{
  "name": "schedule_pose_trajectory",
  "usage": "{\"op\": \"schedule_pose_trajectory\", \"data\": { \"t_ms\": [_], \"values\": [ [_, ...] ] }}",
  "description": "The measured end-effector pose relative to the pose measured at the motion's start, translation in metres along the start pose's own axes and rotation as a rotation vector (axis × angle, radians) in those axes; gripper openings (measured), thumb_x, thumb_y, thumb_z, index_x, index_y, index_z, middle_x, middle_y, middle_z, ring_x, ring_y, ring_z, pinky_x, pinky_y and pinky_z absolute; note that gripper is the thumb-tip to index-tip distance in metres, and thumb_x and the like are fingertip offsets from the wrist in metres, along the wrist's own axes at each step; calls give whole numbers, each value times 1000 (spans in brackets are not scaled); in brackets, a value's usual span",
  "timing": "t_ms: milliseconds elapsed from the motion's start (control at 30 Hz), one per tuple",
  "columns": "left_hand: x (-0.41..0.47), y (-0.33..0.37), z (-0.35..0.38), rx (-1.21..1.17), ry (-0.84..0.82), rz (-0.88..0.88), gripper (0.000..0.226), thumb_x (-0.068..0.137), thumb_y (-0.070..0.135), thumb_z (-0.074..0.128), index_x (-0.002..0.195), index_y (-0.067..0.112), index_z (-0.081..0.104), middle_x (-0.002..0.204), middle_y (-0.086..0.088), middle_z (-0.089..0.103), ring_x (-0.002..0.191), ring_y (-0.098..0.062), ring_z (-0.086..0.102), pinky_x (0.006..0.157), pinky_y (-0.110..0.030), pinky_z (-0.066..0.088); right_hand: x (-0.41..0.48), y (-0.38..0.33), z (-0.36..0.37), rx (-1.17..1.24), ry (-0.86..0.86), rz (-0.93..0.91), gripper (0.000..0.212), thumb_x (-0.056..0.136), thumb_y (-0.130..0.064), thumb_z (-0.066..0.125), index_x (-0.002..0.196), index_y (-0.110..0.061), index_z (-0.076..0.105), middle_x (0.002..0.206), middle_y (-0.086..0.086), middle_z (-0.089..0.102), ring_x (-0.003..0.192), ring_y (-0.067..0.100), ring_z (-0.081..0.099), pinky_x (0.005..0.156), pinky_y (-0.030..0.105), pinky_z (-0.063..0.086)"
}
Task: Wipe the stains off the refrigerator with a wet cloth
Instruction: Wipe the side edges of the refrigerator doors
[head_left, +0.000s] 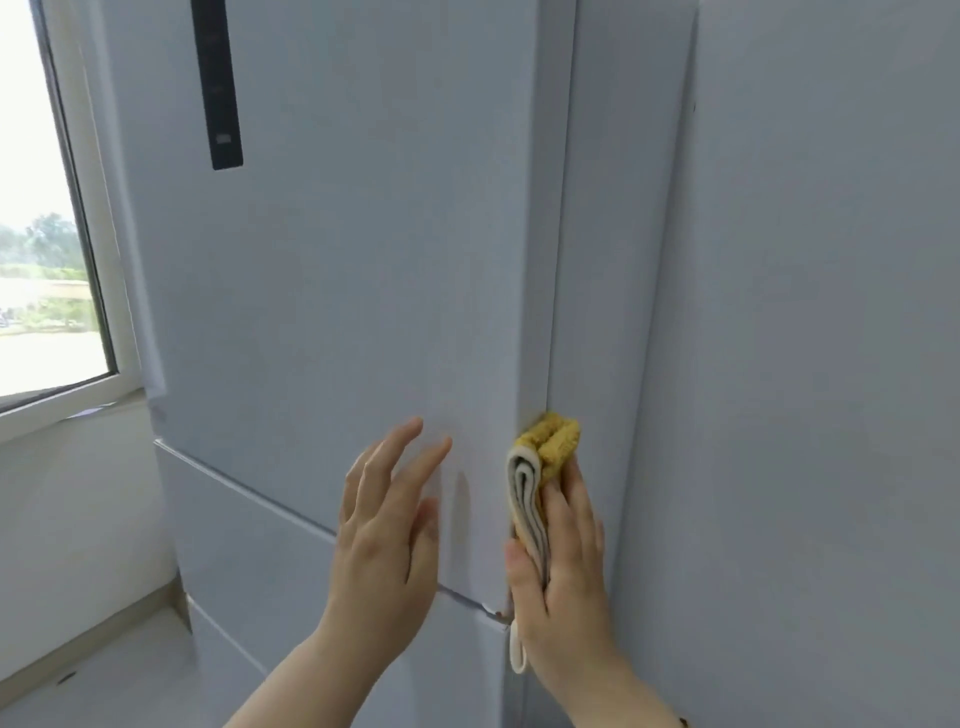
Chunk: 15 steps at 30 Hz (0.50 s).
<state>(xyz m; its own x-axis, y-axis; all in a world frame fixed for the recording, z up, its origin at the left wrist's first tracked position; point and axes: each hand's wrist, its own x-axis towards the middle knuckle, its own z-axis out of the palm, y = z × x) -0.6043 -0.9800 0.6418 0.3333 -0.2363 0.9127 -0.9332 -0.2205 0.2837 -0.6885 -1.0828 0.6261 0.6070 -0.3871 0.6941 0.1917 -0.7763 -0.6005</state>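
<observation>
Cloth (543, 462) is folded and stands upright along the fridge (322, 291) door's right edge, yellow end up, pinched between the right hand (561, 566) thumb and fingers. Left hand (387, 525) is relaxed, fingers straight, at the door front.

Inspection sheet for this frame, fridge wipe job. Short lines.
Surface: white refrigerator door, no stain plainly visible.
Job's things: folded yellow-and-white cloth against the fridge's right front edge.
Clutter: nothing seen.
Grippers: left hand open, fingers straight at the door; right hand holds the cloth, thumb around it.
Cables: nothing seen.
Surroundings: window at left, wall at right, black control strip high on the door.
</observation>
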Motion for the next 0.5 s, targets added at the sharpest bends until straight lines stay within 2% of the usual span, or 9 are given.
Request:
{"op": "schedule_pose_trajectory", "data": {
  "t_ms": [33,100,167,233,300,367,433,500],
  "values": [
    [-18,-4,4,9,-13,-18,42,83,17,33,123,28,42,132,5,36,123,-12,31,105,-10,16,4,0,-4,23,-11,0,57,77,-54,25,126,-66,-4,135,-50,-14,123,-28,-7,99,-5,-3],
    [-49,-14,10,-3,-79,-59,49,84,18,34,129,37,35,141,17,30,127,-11,30,106,-10,13,15,-3,-14,66,-32,-10,48,82,-50,31,121,-59,6,137,-41,-7,123,-29,-5,98,-7,-2],
    [-64,-25,16,11,-157,-41,60,85,18,33,138,43,20,149,28,8,137,0,14,109,-9,8,26,-9,-20,90,-56,-10,46,86,-37,34,118,-59,9,137,-39,-4,123,-29,-4,99,-7,0],
    [-67,-30,20,30,-220,-8,65,85,17,32,142,40,12,151,27,-3,139,4,2,111,-11,5,23,-4,-20,94,-60,-38,48,89,-32,35,120,-60,11,138,-38,-2,127,-26,-1,101,-5,2],
    [-66,-32,20,28,-261,0,68,85,17,31,144,39,5,151,25,-6,139,3,-2,112,-12,3,5,9,-12,103,-59,-38,48,89,-38,33,123,-65,12,142,-39,-1,131,-21,1,103,-3,5],
    [-67,-35,19,33,-278,17,70,84,16,31,144,38,2,151,25,-8,139,3,-3,112,-12,3,-24,24,3,120,-81,55,49,84,-45,29,121,-72,11,139,-48,-2,132,-21,3,102,-4,6],
    [-70,-39,18,36,-290,25,71,84,15,31,144,39,2,151,24,-8,139,3,-4,112,-12,2,-57,38,20,139,-87,177,48,82,-49,28,124,-65,13,137,-51,-2,130,-22,4,101,-5,7],
    [-70,-39,19,32,-297,15,69,83,15,30,143,39,6,153,18,-3,139,4,-6,112,-12,0,-80,46,32,139,-78,247,46,83,-49,29,126,-55,15,142,-44,1,129,-24,5,100,-5,8]
  ]
}}
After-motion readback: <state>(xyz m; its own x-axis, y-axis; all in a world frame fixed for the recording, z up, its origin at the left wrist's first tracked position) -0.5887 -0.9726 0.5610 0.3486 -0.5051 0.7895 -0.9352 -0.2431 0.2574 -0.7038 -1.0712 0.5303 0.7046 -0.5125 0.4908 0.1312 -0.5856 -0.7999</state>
